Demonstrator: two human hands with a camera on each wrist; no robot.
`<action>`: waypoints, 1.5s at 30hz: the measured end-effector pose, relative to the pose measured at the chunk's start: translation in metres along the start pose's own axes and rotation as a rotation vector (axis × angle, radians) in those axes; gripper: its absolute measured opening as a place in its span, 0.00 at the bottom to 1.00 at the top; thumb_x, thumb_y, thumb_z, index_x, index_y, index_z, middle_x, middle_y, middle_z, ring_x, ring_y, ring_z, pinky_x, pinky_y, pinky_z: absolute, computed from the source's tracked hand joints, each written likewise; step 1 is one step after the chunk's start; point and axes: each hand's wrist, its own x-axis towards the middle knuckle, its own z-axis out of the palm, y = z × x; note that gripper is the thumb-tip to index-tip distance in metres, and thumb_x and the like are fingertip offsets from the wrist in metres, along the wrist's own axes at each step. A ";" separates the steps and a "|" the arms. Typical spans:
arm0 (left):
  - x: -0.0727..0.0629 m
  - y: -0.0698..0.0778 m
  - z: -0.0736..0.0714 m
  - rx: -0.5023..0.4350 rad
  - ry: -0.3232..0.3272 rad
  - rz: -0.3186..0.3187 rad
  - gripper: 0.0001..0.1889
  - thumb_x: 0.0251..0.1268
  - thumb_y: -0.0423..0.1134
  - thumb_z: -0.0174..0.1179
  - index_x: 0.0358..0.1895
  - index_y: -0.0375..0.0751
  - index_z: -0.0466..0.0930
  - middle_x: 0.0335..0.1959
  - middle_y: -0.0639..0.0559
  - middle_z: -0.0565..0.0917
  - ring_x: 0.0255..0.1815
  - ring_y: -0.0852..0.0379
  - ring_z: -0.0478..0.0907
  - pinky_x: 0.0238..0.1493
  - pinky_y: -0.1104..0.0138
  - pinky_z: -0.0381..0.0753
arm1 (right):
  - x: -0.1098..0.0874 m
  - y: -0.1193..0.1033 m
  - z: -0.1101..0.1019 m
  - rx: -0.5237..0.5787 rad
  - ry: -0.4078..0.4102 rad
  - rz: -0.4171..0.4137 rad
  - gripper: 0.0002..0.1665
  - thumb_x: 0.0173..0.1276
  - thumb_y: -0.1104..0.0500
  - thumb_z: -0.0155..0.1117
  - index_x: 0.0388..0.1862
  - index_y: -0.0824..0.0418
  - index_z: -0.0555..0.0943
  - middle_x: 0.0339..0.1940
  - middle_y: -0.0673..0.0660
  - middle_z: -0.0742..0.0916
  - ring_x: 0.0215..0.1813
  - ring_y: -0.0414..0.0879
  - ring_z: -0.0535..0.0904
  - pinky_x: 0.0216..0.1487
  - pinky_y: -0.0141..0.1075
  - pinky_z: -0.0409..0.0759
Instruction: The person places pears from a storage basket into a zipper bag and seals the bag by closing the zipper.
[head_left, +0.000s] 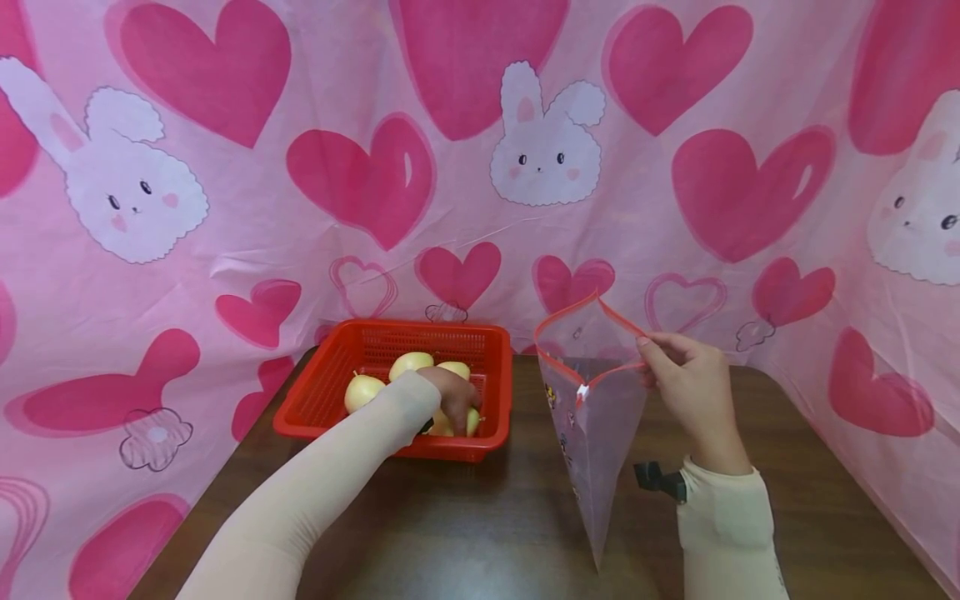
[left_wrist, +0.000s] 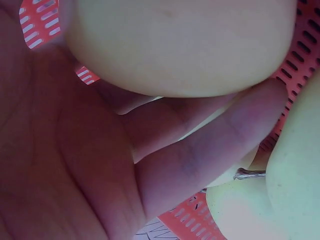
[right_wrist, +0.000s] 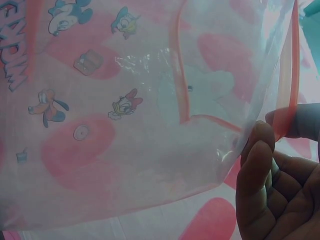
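Observation:
My left hand [head_left: 454, 393] reaches down into a red plastic basket [head_left: 495, 346] of pale yellow pears [head_left: 411, 363]. In the left wrist view its fingers [left_wrist: 200, 150] curl along the side of one pear [left_wrist: 180, 45]; the thumb is hidden there. Over the table to the right, my right hand [head_left: 693, 379] pinches the orange-red rim of a clear zip bag [head_left: 600, 442] between thumb and fingers. The bag's mouth gapes, and a white slider [head_left: 582, 392] sits at its near corner. Cartoon figures are printed on the bag [right_wrist: 90, 165], seen in the right wrist view.
A dark wooden table [head_left: 450, 533] lies underneath. Pink cloth with hearts and rabbits [head_left: 547, 158] hangs behind and along both sides. A black wrist mount [head_left: 660, 481] sticks out from the right sleeve.

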 end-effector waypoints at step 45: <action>-0.017 0.004 -0.012 -0.046 0.061 -0.029 0.40 0.29 0.49 0.79 0.57 0.69 0.76 0.46 0.58 0.74 0.50 0.52 0.68 0.44 0.55 0.77 | -0.001 0.000 -0.002 0.016 -0.003 -0.003 0.22 0.69 0.51 0.64 0.48 0.69 0.84 0.24 0.58 0.85 0.23 0.43 0.82 0.27 0.32 0.82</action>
